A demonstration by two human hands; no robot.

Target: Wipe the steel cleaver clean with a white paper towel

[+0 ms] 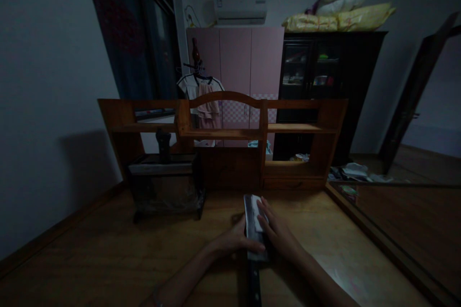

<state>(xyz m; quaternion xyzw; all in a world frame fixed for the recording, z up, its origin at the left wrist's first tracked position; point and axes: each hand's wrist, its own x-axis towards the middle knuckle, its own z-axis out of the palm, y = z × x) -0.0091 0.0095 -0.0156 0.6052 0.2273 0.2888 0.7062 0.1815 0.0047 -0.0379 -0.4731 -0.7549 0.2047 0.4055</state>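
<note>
Because both hands are on the metal rather than the grip, the likeliest trouble here is a cut. The wide kitchen knife (258, 252) is in front of the person, over the near middle of the worktop (108, 249), its black handle (254, 282) pointing back toward the body with nobody holding it. The left hand (239, 240) is clamped on the blade from the left side, thumb laid across the flat near the handle and the other fingers mostly hidden. The right hand (275, 228) holds a folded white cloth (257, 214) against the flat, its fingertips near the far end. I cannot tell which long edge is sharp, so either hand could be the one at risk. If the cloth slid or bunched, bare fingers might run over the edge; a thin fold would give little protection anyway. Should the left hand's pinch loosen, the weight of the free handle could tip the knife toward the lap or drop it onto the wood. Dim light makes the edge harder to judge. The dark box (163, 187) on the left is well apart and seems unlikely to get in the way.
</note>
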